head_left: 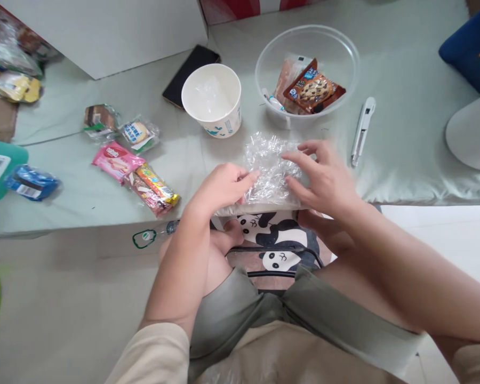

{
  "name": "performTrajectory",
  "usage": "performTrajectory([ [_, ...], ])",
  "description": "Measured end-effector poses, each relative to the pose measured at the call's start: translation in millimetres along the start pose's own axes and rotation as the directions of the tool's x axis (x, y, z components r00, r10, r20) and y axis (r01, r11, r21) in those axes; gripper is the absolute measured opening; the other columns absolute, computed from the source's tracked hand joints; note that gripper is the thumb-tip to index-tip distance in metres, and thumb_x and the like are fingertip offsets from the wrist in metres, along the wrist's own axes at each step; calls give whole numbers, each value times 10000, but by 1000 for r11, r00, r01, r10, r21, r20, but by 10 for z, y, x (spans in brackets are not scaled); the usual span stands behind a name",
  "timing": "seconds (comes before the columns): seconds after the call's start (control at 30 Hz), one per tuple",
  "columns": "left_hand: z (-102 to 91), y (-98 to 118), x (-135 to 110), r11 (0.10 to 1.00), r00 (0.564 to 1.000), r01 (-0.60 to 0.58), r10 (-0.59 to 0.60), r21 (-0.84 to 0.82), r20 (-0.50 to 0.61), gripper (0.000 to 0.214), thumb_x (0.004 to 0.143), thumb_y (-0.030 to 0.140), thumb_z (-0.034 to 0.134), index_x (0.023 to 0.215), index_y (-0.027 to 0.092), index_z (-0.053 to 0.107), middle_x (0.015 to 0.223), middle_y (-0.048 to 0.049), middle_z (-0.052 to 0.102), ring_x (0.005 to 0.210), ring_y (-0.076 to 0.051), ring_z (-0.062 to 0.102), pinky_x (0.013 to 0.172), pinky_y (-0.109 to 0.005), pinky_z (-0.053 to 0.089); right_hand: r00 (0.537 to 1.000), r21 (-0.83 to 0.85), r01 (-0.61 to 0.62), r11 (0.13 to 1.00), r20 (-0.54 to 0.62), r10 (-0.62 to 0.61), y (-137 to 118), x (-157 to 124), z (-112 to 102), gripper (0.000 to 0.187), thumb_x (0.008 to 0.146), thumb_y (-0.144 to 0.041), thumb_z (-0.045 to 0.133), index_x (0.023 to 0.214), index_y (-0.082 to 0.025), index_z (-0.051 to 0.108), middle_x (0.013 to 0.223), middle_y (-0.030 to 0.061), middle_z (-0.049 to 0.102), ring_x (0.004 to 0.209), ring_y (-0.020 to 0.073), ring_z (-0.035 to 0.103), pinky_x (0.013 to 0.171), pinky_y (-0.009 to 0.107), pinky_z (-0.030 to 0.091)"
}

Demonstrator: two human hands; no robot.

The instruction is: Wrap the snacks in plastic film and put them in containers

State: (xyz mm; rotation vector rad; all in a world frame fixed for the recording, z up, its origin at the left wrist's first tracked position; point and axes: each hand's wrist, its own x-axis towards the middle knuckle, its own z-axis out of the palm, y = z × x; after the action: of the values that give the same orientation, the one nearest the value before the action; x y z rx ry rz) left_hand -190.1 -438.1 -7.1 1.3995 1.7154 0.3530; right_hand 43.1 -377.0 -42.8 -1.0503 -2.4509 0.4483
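A piece of crinkled clear plastic [270, 168] lies at the front edge of the cloth-covered table, between my two hands. My left hand [226, 186] is at its left side, the thumb on top and the other fingers curled at the edge, closed on it. Over the right side is my right hand [324, 173], its fingers spread and slightly blurred, the tips at or just above the plastic. Behind it stand a white paper tub [220, 120] with clear plastic inside and a transparent bowl [346, 58] holding a cookie packet [314, 88] and other wrapped snacks.
A white utility knife [363, 130] lies right of the bowl. Several wrapped snacks, including a pink packet [118, 160], lie to the left. A black phone-like slab [190, 72] is behind the tub. A white cylinder [472, 130] stands far right; a white box [116, 32] is at the back.
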Motion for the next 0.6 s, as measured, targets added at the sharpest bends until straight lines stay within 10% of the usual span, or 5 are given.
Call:
performTrajectory([
  [0.4, 21, -82, 55, 966, 859, 162, -38, 200, -511, 206, 781, 300, 726, 685, 241, 554, 602, -5, 597, 574, -176, 461, 609, -316, 300, 999, -181, -13, 983, 29, 18, -58, -20, 5, 407, 923, -240, 510, 1298, -255, 666, 1457, 156, 568, 1399, 405, 486, 1064, 606, 418],
  [0.6, 23, -83, 56, 972, 887, 138, -36, 189, -459, 167, 810, 250, 664, 733, 236, 517, 642, 13, 566, 614, -166, 480, 639, -320, 321, 928, 10, 360, 933, 96, -359, -181, -85, -19, 448, 942, -415, 595, 1344, -217, 611, 1405, 143, 646, 1315, 369, 581, 1068, 542, 434],
])
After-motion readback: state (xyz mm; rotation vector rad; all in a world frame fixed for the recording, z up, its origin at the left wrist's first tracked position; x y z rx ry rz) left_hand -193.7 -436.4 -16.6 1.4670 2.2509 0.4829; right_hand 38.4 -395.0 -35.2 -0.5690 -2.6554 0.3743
